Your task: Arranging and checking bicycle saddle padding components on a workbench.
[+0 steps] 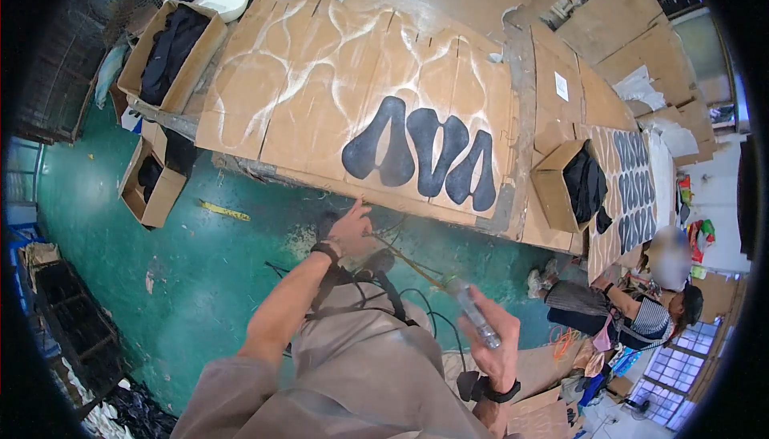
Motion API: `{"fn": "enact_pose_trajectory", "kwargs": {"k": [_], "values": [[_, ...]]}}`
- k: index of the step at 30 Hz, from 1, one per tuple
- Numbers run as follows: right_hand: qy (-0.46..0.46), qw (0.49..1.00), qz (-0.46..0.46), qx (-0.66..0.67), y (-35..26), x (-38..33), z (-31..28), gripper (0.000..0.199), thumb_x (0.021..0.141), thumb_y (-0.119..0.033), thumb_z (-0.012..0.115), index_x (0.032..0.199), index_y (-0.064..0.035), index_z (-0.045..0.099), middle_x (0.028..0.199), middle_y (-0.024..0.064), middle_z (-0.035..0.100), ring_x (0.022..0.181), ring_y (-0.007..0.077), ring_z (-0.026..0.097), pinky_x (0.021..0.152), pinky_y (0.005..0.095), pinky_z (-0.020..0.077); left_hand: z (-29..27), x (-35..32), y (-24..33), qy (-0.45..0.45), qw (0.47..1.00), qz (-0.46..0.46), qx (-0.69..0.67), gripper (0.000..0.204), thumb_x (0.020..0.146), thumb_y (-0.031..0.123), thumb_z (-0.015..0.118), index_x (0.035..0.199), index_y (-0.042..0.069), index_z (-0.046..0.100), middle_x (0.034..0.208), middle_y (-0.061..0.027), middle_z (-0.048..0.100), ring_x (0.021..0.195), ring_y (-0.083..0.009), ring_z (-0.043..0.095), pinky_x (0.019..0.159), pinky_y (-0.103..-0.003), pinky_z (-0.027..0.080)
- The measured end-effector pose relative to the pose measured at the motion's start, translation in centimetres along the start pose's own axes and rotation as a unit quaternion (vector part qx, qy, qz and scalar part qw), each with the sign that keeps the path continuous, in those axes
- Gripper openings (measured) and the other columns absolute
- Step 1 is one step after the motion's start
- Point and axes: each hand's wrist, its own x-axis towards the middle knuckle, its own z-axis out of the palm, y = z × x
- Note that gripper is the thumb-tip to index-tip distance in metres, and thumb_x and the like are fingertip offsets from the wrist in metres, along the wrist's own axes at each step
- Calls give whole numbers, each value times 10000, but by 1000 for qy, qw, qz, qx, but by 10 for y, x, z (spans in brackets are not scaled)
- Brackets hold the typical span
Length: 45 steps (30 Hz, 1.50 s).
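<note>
My right hand [497, 339] is closed around a clear, bottle-like cylinder [471, 311], held at a tilt in front of my body. A thin, light-brown rod or cord [408, 260] runs from the cylinder's far end toward my left hand [352, 232]. That hand is just off the table's near edge, fingers apart and partly stretched out. Whether its fingertips touch the rod cannot be made out. Ahead, several black, curved, U-shaped cut pieces [380, 147] lie flat in a row on the cardboard-covered table [304, 130], which bears whitish curved outlines.
A cardboard box of black material [172, 58] stands at the table's left, another box [148, 179] below it. To the right is a box of black pieces [583, 183], beside more laid-out pieces [637, 191]. A person [633, 311] works at far right. Dark cables [432, 311] hang near my legs.
</note>
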Motion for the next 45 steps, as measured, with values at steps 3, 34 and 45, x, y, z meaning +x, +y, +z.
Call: {"fn": "enact_pose_trajectory", "kwargs": {"k": [3, 34, 45], "values": [[-65, 998, -16, 1, -2, -2, 5, 496, 811, -63, 776, 1287, 40, 684, 999, 199, 743, 826, 254, 703, 794, 335, 549, 0, -11, -24, -24, 985, -12, -169, 303, 809, 345, 793, 948, 93, 697, 1484, -168, 541, 1345, -374, 539, 1005, -454, 514], [111, 994, 21, 7, 1, -41, 33, 530, 750, 2, 730, 1277, 22, 689, 928, 183, 720, 774, 276, 692, 744, 343, 539, 21, -98, -172, -90, 940, -323, -70, 343, 846, 460, 732, 956, 139, 783, 1017, -141, 772, 1025, -345, 721, 917, -455, 565], [50, 997, 39, 35, 40, -77, 20, 513, 756, -2, 740, 1267, 6, 704, 925, 184, 720, 750, 274, 682, 732, 356, 542, 33, -174, -178, -98, 901, -416, -79, 279, 889, 352, 741, 988, 92, 765, 932, -125, 771, 798, -269, 752, 746, -408, 614]]}}
